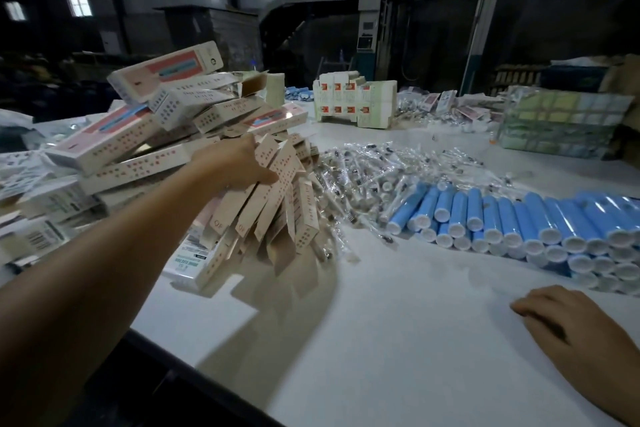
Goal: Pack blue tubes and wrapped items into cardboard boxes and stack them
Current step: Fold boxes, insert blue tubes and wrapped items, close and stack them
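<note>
The blue tubes [512, 222] lie stacked in rows on the white table [398, 340], white caps toward the person, reaching off to the frame's right edge. Just left of the tubes and touching them sprawls a heap of clear-wrapped items [381, 166]. Left of that heap, the left hand [239, 163] clutches a fanned bundle of flat cardboard boxes [277, 204], their lower ends hanging over the table. Behind the bundle leans a loose stack of filled boxes [156, 121]; what they hold cannot be seen. The right hand [568, 322] rests on the table in front of the tubes, fingers loosely bent, holding nothing. Bare tabletop lies between it and the bundle, up to the table's dark near edge [194, 367].
</note>
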